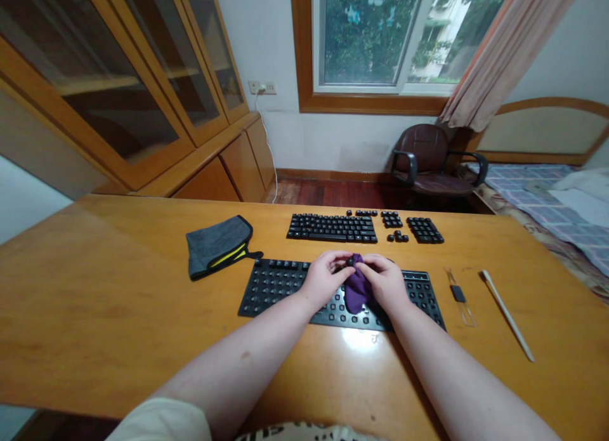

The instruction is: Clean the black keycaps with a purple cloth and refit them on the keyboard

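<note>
- Cream sleeve (162,422), lower left.
- Left hand (326,277) and right hand (385,282), centre: fingers pinch purple cloth (356,295) and a black keycap (351,261) above the partly bare keyboard (280,290).
- Cloth seems soft, light; keycap likely stiff, slippery, best gripped by its sides.

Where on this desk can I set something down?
The desk is bare left of the gray cloth and right of the white brush. The middle is crowded with loose keycaps, the keyboard base, your left hand and right hand.
</note>
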`<state>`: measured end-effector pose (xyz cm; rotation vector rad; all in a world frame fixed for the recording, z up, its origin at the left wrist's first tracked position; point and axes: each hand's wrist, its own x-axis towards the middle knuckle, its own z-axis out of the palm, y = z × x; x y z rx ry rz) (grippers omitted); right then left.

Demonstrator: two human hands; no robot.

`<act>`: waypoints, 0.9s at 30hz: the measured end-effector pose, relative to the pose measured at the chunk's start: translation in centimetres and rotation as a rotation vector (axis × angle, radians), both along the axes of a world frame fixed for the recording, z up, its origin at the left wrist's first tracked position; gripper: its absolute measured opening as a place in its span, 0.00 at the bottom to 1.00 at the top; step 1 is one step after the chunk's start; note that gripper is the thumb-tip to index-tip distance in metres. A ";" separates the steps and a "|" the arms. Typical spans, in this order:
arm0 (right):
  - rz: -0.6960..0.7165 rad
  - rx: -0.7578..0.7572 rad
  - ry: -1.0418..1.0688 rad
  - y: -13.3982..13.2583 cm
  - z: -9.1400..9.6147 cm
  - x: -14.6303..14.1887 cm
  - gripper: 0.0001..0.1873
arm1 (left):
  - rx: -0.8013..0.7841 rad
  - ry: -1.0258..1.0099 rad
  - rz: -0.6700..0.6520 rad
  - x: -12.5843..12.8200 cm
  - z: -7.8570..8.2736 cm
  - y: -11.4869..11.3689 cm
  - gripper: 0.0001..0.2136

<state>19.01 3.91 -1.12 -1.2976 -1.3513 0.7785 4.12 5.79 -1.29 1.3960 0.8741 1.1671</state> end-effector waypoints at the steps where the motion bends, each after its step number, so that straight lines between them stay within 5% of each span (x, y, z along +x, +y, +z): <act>1: -0.002 0.005 -0.003 0.0 0.0 0.0 0.06 | 0.027 0.014 0.006 -0.1 0.0 0.0 0.12; 5: -0.006 0.008 -0.003 0.0 0.0 0.0 0.06 | 0.086 0.071 0.044 -0.3 0.5 0.0 0.10; 10: -0.051 0.006 -0.012 0.0 0.1 -0.1 0.07 | -0.110 -0.066 0.043 0.0 0.4 0.0 0.12; 17: 0.102 0.058 -0.033 0.0 0.4 0.1 0.07 | -0.105 -0.033 0.084 -0.1 0.5 0.0 0.07; 27: 0.124 0.066 0.005 -0.1 0.5 0.3 0.09 | -0.141 -0.062 0.132 0.1 0.2 0.1 0.06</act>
